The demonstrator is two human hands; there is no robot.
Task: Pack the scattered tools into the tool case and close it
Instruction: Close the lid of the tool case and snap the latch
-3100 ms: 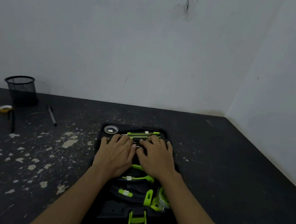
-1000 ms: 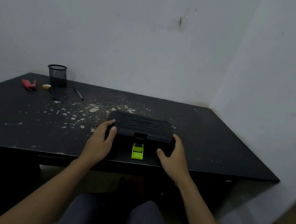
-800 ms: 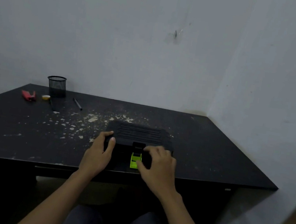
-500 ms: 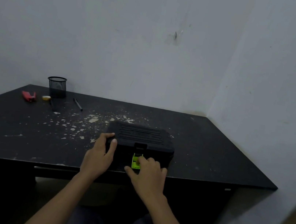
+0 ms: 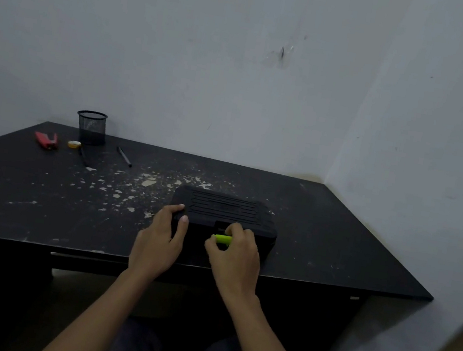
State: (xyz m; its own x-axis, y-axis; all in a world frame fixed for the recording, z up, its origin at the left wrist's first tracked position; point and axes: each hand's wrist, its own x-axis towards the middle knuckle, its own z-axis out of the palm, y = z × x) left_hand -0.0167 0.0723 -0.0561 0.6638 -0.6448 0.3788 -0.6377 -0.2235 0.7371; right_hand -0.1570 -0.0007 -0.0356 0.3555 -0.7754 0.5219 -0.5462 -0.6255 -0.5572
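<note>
The black tool case (image 5: 223,208) lies with its lid down near the front edge of the black desk (image 5: 24,204). My left hand (image 5: 160,238) grips the case's front left corner, thumb on the lid. My right hand (image 5: 234,255) pinches the lime-green latch (image 5: 222,238) at the middle of the case's front, which is lifted to about level. No loose green tools show on the desk; the case's contents are hidden.
At the desk's back left stand a black mesh cup (image 5: 91,127), a red tool (image 5: 46,140), a small yellow tape roll (image 5: 74,145) and two pens (image 5: 124,156). Pale paint flecks (image 5: 145,182) dot the desk. A white wall borders the desk's right.
The open case with tools has been shut. My right hand went from the case's right side to the green latch and has swung it upward. My left hand stays on the left corner.
</note>
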